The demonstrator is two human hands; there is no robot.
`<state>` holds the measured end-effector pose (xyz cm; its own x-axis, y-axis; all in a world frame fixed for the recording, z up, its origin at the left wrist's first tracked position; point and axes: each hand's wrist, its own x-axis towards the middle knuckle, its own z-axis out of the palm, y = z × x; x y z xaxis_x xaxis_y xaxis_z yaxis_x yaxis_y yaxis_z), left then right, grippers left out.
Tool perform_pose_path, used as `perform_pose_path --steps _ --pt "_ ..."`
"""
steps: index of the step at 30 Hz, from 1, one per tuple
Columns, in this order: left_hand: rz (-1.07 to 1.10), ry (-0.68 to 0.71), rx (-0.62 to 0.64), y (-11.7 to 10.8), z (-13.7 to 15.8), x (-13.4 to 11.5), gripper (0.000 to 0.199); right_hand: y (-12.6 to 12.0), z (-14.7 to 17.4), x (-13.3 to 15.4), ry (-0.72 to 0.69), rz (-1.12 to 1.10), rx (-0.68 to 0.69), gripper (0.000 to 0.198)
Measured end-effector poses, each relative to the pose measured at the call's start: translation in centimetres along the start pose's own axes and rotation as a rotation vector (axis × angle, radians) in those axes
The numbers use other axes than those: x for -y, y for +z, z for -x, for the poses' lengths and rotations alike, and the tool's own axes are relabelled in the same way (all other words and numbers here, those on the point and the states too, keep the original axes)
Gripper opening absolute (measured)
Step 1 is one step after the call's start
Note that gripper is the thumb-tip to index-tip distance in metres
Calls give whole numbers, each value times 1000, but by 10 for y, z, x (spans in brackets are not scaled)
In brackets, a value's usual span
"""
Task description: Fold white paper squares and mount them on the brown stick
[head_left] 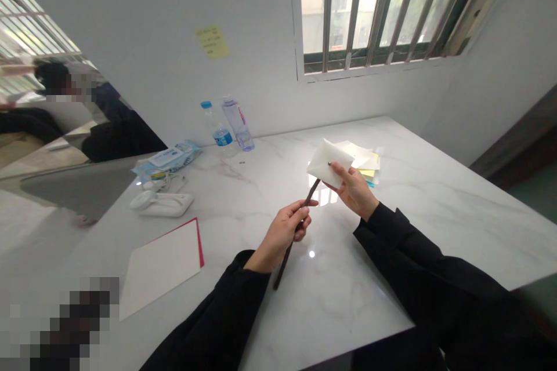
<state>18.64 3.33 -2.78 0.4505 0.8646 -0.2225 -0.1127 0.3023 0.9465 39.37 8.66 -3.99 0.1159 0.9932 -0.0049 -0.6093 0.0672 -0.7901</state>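
Note:
My left hand (287, 229) is closed around a thin dark brown stick (284, 266), which slants up toward the white paper. A white paper pinwheel (324, 159), its paper folded in toward a small round pin head near the middle, is at the stick's upper end. With fingers and thumb my right hand (353, 190) grips the pinwheel's right side, the thumb close to the pin head. Whether the stick is fastened behind the paper is hidden. Behind the right hand lies a stack of white and yellow paper (365, 159) on the table.
On the white marbled table (243, 185) stand two plastic bottles (221, 136) by the wall. A wipes packet (167, 157), a white power strip (167, 206) with cables and a white sheet with red edge (163, 266) lie left. Another person (108, 116) sits beyond the left edge.

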Motion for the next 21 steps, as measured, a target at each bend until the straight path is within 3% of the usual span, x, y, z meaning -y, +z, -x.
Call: perform_pose_path --steps 9,14,16,19,21 --pt "14 41 -104 -13 -4 -5 41 -13 -5 -10 74 150 -32 40" --pt "19 65 -150 -16 -6 -6 44 -14 3 -12 296 464 350 37" --pt "-7 81 -167 -21 -9 -7 46 -15 4 -14 313 536 396 38" --pt "-195 99 -241 -40 -15 -10 46 -17 1 -16 284 585 367 35" --pt "-493 90 -347 -58 -20 -11 43 -18 -1 -18 260 613 369 33"
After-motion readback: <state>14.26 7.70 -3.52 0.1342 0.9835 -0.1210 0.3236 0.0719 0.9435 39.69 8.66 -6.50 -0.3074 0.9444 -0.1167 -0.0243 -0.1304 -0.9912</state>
